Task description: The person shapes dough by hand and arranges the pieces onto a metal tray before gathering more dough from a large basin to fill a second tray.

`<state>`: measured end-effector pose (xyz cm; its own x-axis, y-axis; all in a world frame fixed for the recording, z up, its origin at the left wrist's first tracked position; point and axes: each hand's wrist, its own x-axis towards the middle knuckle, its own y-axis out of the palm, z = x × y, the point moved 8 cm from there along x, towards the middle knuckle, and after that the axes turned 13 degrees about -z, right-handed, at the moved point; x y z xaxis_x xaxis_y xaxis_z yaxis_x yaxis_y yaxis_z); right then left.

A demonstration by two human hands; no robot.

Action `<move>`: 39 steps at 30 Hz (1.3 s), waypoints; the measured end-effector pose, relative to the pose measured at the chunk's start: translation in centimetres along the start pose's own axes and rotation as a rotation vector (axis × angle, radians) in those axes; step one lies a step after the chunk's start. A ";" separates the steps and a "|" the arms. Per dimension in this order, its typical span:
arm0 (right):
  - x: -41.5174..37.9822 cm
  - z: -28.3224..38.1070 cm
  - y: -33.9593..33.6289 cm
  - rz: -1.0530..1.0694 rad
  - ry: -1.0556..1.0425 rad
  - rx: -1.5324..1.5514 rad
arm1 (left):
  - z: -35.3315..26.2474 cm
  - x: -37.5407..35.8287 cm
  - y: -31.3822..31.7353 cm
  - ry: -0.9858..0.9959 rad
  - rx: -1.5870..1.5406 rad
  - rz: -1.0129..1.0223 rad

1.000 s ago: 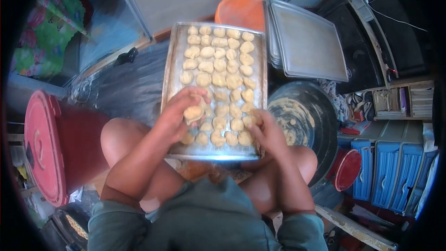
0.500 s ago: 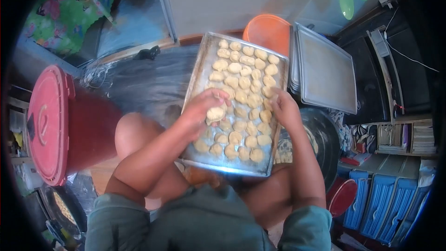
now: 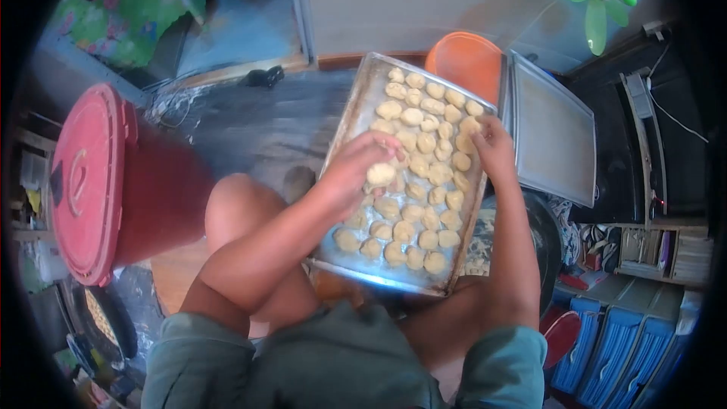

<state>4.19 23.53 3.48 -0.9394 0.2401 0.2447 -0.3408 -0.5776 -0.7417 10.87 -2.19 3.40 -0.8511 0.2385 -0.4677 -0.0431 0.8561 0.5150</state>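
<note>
A dark, dusty floor [image 3: 257, 125] carries most of what shows. On it stand a red bin [image 3: 144, 197] with a red lid at the left, an orange tub [image 3: 463, 60] at the far side, a stack of bare metal trays [image 3: 553, 132] just beside that tub, and a dark round basin [image 3: 547, 238] smeared with dough at the right. The baking tray [image 3: 356, 117] filled with dough pieces [image 3: 424, 174] rests on the seated person's knees above the floor, its far end beside the orange tub.

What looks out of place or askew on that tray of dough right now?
The tray sits tilted across the lap. Dough pieces crowd unevenly, many touching. The left hand holds one piece; the right hand rests at the far rows. Nothing spilled.
</note>
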 end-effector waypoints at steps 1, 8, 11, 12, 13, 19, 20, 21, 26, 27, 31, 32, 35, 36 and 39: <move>-0.8 1.7 -0.9 0.018 0.085 0.079 | -0.1 0.2 -0.3 -0.003 -0.007 -0.013; -3.6 4.9 -3.3 0.126 -0.190 -0.103 | -2.7 1.0 -2.4 0.111 0.008 -0.050; -1.6 1.8 -1.7 0.095 -0.069 -0.132 | -5.5 1.1 -2.3 0.193 0.081 -0.123; -0.8 2.2 -0.9 0.046 -0.152 -0.119 | -7.0 1.2 -1.9 0.282 0.165 -0.115; -0.1 3.0 -0.1 -0.003 -0.238 -0.099 | -8.7 0.8 -1.3 0.374 0.252 -0.112; 3.4 6.9 6.1 0.053 -0.407 -0.123 | -13.1 2.2 -3.0 0.737 0.278 -0.151; 3.8 7.3 7.3 0.075 -0.393 -0.084 | -11.9 3.7 -4.6 0.606 0.242 -0.246; 4.0 8.1 7.9 0.079 -0.397 -0.085 | -11.2 4.3 -5.6 0.466 0.206 -0.334; 4.1 11.8 11.3 0.041 -0.538 -0.109 | -12.9 5.1 -4.0 0.537 0.245 -0.212; 3.9 12.0 12.3 0.095 -0.519 -0.196 | -13.6 4.8 -3.6 0.635 0.310 -0.190; 3.8 11.7 13.4 0.018 -0.470 -0.120 | -14.2 4.8 -3.9 0.646 0.364 -0.200; 3.6 11.8 13.4 0.006 -0.478 -0.077 | -14.3 4.7 -3.9 0.608 0.358 -0.197; 4.0 11.7 12.4 0.110 -0.257 0.061 | -14.4 5.2 -4.0 0.646 0.395 -0.211; 4.7 11.2 12.4 0.110 -0.257 0.061 | -14.4 5.4 -4.0 0.646 0.394 -0.212; 6.8 10.9 11.1 -0.070 -0.381 0.077 | -14.4 5.1 -3.8 0.717 0.407 -0.204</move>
<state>-6.36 10.21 3.71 -0.8552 -0.0178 0.5180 -0.3925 -0.6304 -0.6697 -0.87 -10.87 9.39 -0.9788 -0.1693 0.1156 -0.1571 0.9817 0.1073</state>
